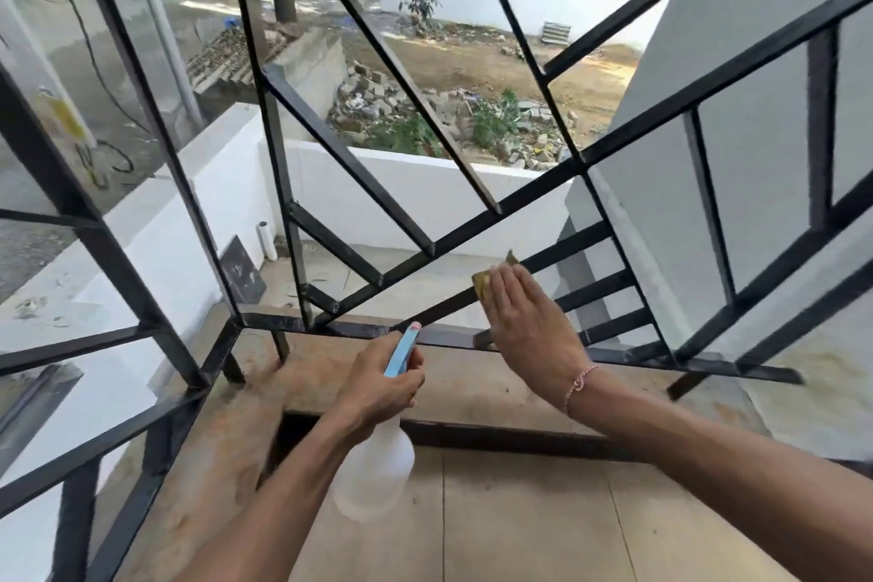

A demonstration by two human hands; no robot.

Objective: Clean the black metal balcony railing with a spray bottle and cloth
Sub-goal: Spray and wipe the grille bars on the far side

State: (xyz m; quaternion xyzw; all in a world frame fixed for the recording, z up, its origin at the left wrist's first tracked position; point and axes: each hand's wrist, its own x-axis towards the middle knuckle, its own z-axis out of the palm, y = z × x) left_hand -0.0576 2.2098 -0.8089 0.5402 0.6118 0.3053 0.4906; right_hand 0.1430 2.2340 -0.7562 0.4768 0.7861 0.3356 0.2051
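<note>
The left hand (378, 385) curls round the neck of the spray bottle (375, 470), its white body hanging below the fist and the blue nozzle pointing up toward the railing (477, 222); the right hand (524, 312), fingers straight, presses a yellowish cloth (482, 284) flat against a slanted bar just beyond the left hand.

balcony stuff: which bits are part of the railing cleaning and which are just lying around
In use:
- black railing
- spray bottle, gripped by the left hand
- yellowish cloth, pressed on a bar by the right hand

Lying about:
- dark slab leaning on the white wall
- white pipe
- rubble outside
</note>
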